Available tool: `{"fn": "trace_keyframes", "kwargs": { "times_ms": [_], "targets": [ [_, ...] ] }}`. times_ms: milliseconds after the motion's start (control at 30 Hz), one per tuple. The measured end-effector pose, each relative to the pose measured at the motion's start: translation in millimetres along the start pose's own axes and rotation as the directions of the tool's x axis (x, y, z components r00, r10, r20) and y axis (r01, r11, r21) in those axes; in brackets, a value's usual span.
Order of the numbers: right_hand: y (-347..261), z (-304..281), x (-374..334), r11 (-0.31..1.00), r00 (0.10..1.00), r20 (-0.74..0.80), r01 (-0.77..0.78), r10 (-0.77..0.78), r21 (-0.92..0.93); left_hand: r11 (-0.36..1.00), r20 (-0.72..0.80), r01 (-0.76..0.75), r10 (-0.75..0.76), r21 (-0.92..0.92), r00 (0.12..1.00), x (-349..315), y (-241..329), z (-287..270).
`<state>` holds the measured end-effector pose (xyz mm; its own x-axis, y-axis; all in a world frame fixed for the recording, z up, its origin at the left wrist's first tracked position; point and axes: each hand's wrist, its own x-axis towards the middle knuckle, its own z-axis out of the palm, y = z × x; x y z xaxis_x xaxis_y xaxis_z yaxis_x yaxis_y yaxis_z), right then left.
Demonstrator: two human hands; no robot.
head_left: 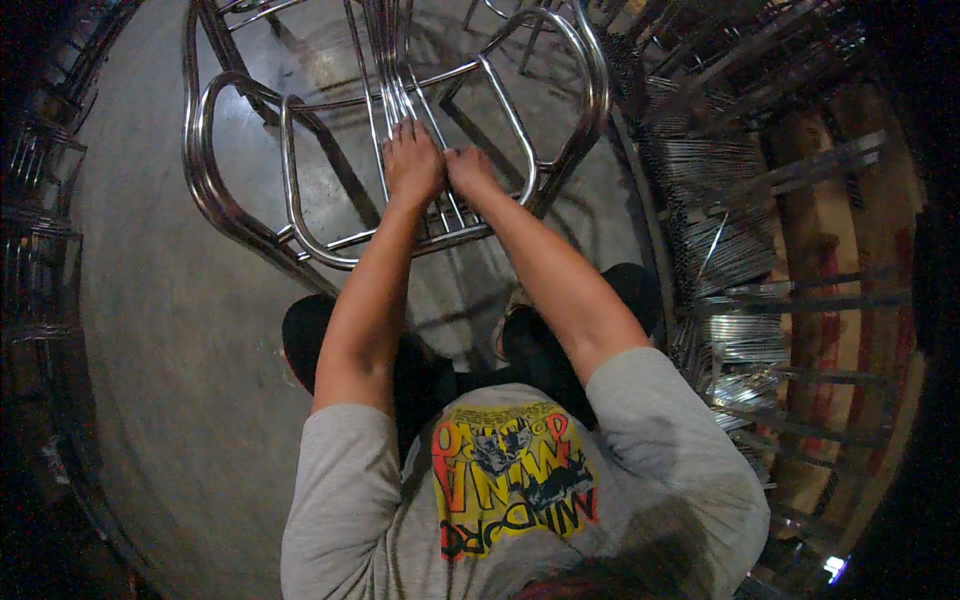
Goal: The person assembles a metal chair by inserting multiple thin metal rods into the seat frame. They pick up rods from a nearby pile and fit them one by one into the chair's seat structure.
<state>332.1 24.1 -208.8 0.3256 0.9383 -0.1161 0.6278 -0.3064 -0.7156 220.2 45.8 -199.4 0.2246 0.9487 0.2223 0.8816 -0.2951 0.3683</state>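
Floor: concrete, beneath our metal frame.
Rods: down the frame's middle, probably stiff, slick, best held bunched.
Grip: left hand over rods, right hand curled mid-frame; we cannot tell whether either grasps.

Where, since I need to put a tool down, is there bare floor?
Widest: the concrete floor between the metal bars at far left and the chrome tubular frame. Crowded: the frame's central rods, around the left hand and right hand, and the far right, packed with stacked rods.
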Motion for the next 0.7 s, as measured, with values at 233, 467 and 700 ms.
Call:
{"fn": "trace_keyframes", "kwargs": {
  "times_ms": [233, 467, 700],
  "targets": [
    [-6.9, -12.1, -9.3, 0.99, 0.99, 0.135, 0.046, -0.028, -0.133, 0.998, 0.019, 0.008, -0.007, -0.061, 1.0, 3.2, -3.0, -1.2],
    [-4.0, -5.6, -14.8, 0.987, 0.989, 0.022, 0.146, -0.145, -0.068, 0.994, 0.007, -0.014, 0.015, -0.109, 1.0, 1.4, -3.6, -5.0],
    [-9.3, -16.2, -19.1, 0.999, 0.994, 0.11, -0.006, 0.01, -0.044, 0.993, -0.016, -0.045, 0.043, -0.105, 0.999, 4.7, -4.8, 3.7]
  ]
}}
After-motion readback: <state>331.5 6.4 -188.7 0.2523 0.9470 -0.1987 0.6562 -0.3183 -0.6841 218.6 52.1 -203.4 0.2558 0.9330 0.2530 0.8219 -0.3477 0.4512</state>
